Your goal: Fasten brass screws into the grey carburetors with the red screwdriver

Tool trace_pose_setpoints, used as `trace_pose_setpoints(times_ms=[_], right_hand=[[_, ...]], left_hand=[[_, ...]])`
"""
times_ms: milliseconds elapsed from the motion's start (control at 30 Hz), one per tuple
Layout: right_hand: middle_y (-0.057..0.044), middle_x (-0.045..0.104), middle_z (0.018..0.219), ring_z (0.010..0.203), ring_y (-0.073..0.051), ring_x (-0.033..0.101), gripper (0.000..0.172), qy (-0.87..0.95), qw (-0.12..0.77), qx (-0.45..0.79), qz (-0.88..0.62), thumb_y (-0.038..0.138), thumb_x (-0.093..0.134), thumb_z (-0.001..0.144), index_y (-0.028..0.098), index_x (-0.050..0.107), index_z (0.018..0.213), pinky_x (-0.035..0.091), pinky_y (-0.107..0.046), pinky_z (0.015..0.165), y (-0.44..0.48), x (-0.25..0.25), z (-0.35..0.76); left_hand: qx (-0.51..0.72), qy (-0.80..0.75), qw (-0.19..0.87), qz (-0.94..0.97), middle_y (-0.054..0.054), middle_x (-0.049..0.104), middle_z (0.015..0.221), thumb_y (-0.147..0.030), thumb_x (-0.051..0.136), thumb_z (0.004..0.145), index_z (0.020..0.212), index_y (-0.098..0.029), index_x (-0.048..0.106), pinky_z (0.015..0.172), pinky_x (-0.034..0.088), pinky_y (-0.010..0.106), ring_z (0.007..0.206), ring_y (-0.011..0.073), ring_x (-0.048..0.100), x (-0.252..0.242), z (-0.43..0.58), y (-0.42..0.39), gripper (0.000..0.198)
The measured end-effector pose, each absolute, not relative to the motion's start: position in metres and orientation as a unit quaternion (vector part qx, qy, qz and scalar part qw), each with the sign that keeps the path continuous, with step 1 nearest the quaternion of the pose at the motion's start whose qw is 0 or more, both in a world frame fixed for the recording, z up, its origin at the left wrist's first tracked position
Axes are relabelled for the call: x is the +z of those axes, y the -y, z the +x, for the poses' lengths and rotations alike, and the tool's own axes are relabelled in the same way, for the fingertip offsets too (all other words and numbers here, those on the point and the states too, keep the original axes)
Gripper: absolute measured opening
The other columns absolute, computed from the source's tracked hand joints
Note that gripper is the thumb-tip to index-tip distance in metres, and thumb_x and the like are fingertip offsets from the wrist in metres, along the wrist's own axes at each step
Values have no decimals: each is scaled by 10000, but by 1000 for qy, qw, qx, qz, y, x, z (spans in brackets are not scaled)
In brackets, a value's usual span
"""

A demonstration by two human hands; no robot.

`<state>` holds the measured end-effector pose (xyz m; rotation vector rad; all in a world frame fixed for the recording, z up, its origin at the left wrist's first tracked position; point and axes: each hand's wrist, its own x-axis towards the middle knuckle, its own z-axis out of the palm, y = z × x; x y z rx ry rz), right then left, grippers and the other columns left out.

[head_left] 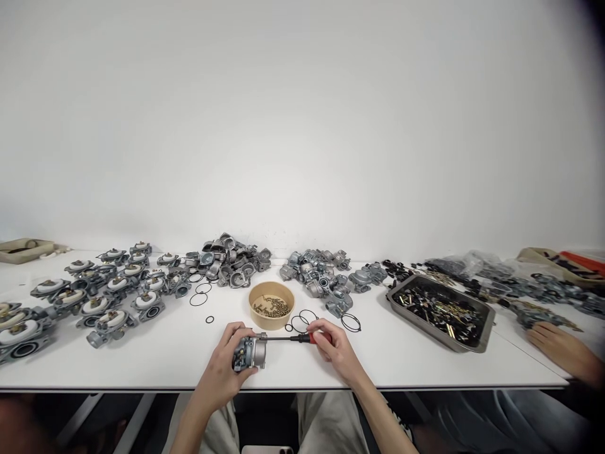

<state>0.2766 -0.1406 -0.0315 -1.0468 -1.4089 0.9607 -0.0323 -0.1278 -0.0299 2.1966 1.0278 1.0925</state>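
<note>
A grey metal carburetor point(258, 353) is gripped in my left hand point(224, 362), lying on its side near the table's front edge. My right hand point(338, 350) is closed around the red and black handle of a screwdriver point(278, 338). Its thin shaft points left, and the tip meets the upper edge of the carburetor. Just behind stands a round tan bowl point(255, 320) with many small screws in it. Black rubber rings point(350, 323) lie on the table behind my right hand.
Carburetor bodies with white floats point(113, 320) cover the left side. Piles of metal bowls point(231, 258) and carburetors point(314, 271) sit at the back. On the right is a metal tray point(425, 326) of small parts. Another person's hand point(562, 347) rests at the far right.
</note>
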Motion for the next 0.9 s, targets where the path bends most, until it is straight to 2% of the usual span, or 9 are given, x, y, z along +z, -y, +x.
trace_pose_setpoints(times_ms=[100,233,300,367,433,600,767,833,900], right_hand=[[-6,573,661,491,-100,328,479,588,541,398,-451,625,548,999,173,699,953,234,-239,472,140,-32,275],[-53,640,921,575,-101,401,487,600,545,402,-427,641,751,841,193,712,1030,288,-239,512,141,-33,277],[-30,623,833,542,-91,365,487,597,545,405,-427,631,758,840,194,698,1048,261,-233,496,140,-35,278],[4,575,685,478,-78,290,445,588,546,402,-440,615,641,946,182,687,1036,208,-230,466,139,-37,278],[-7,592,684,455,-73,273,453,583,547,398,-449,600,539,1012,174,692,1034,193,-231,451,139,-36,277],[-114,662,1130,737,-158,562,452,622,541,379,-420,561,757,875,200,716,1144,391,-247,570,144,-30,278],[-21,617,707,503,-109,381,464,608,532,379,-452,598,536,1014,174,697,1115,292,-237,477,143,-30,276],[-47,657,785,556,-124,463,457,615,533,369,-449,600,575,994,175,718,1080,374,-247,519,143,-29,276],[-94,700,1011,727,-169,594,461,628,532,363,-436,595,713,902,187,733,1115,478,-273,640,143,-28,277]], left_hand=[[401,-372,238,803,114,512,1402,-200,734,875,1255,-303,581,1090,492,411,1391,321,510,-31,-32,127,423],[397,-375,238,803,110,504,1410,-195,729,872,1255,-309,574,1088,493,411,1395,321,506,-33,-33,126,429],[394,-377,240,803,109,498,1418,-196,723,874,1259,-312,570,1085,494,413,1401,323,501,-34,-34,125,431],[390,-378,242,804,110,486,1426,-196,719,877,1267,-316,562,1094,484,422,1412,328,489,-35,-34,125,437],[386,-379,246,804,109,469,1434,-193,715,880,1273,-318,550,1106,469,432,1420,328,475,-34,-34,126,444],[382,-379,256,803,98,450,1426,-172,690,897,1268,-325,529,1120,445,443,1425,314,456,-32,-33,128,433],[387,-376,253,803,111,447,1431,-180,694,900,1272,-314,534,1126,441,448,1434,325,443,-32,-33,127,427],[388,-375,252,803,120,453,1428,-191,700,898,1277,-306,538,1119,452,451,1425,333,453,-34,-33,126,428],[392,-375,249,803,124,466,1420,-199,702,895,1276,-300,548,1109,465,453,1410,339,471,-34,-34,126,424]])
